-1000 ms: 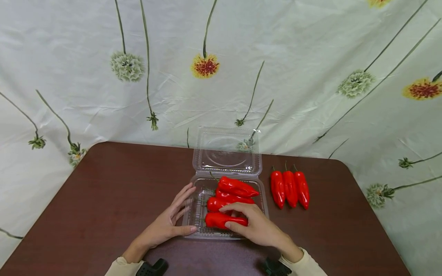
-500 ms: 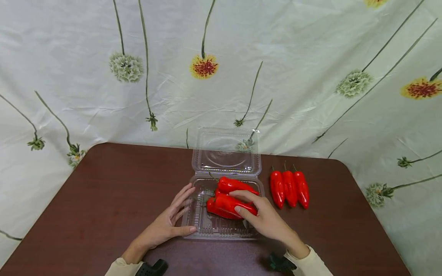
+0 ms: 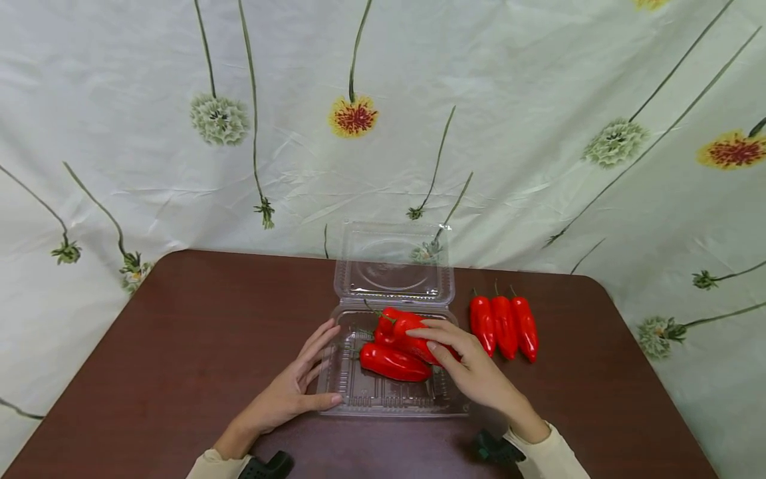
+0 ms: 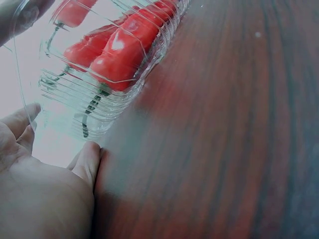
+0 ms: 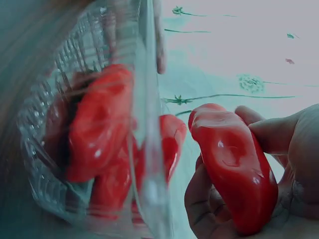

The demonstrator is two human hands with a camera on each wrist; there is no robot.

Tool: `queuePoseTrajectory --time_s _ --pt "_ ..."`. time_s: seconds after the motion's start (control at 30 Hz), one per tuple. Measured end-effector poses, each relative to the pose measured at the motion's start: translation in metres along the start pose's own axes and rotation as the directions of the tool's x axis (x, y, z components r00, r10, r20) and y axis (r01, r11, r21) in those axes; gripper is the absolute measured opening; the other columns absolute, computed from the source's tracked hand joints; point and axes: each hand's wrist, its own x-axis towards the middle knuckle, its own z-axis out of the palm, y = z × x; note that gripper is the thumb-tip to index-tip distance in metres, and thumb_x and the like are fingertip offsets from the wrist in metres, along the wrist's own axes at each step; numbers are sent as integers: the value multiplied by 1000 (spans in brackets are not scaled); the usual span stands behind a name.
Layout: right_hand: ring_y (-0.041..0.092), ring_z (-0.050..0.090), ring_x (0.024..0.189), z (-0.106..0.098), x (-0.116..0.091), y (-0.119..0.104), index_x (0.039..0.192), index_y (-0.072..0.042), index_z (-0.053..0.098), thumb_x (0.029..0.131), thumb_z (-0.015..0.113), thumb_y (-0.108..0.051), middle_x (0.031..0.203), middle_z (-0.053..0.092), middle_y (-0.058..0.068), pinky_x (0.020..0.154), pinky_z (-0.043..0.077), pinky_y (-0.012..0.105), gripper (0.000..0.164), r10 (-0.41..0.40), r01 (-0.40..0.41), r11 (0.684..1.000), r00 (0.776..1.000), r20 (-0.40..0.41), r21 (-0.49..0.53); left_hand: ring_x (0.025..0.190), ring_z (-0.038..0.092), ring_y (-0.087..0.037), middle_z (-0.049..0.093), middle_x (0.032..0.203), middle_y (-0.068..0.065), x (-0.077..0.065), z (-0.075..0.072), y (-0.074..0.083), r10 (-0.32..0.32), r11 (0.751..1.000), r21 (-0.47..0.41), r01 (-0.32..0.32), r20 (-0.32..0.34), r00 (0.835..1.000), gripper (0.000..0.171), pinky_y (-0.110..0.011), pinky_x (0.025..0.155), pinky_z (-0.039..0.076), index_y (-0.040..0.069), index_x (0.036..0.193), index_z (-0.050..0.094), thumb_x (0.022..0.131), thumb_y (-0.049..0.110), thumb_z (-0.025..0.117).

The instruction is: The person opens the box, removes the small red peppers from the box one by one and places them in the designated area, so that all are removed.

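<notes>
One red pepper (image 5: 232,162) gripped in right hand (image 3: 473,366), apart from left hand (image 3: 298,380).

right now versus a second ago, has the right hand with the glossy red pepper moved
Yes: in the head view, the right hand has shifted rightward and forward against the open clear plastic box.

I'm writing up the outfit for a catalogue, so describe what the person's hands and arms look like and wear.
The left hand and right hand are both bare, with no gloves. The left sleeve and right sleeve are pale cream, ending near the wrists. A chunky black device sits at each: left device, right device. No cables show.
</notes>
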Motion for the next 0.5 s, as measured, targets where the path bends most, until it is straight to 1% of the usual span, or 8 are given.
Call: queuePoseTrajectory --time_s 0.07,0.13,0.3,0.37,0.5 --pt "22 50 133 -4 0 1 134 -22 64 101 58 -11 138 60 -1 106 48 37 35 4 -4 1000 1000 9 1 149 6 -48 -10 169 -4 0 1 -1 -2 1000 0 2 -4 1000 97 -9 111 26 10 162 10 89 -1 73" --pt "23 50 133 -9 -2 2 133 -22 65 101 58 -12 139 60 -1 106 48 40 34 23 -23 1000 1000 6 -12 149 7 -47 -9 169 -3 0 1 -1 -2 1000 3 2 -8 1000 98 -9 112 26 10 162 10 88 -1 73" --pt "24 51 132 -23 -8 7 132 -25 65 101 60 -14 138 60 -1 104 47 52 33 69 -71 994 997 -32 -83 148 9 -47 -8 169 -3 1 2 0 6 1000 17 -5 -15 1000 97 -10 112 27 9 162 12 88 0 74" --pt "24 52 131 -29 -11 9 132 -26 64 101 61 -15 139 60 -1 103 47 55 33 85 -89 990 995 -45 -108 146 9 -48 -8 169 -5 1 2 1 14 1000 22 -13 -14 1000 97 -10 112 27 7 162 11 88 0 74" --pt "25 49 133 -40 -18 13 133 -27 63 99 63 -14 139 59 1 101 47 58 36 105 -114 984 992 -77 -135 146 9 -48 -8 169 -6 1 1 1 14 1000 23 -14 -14 1000 97 -10 112 27 7 162 11 88 0 74"
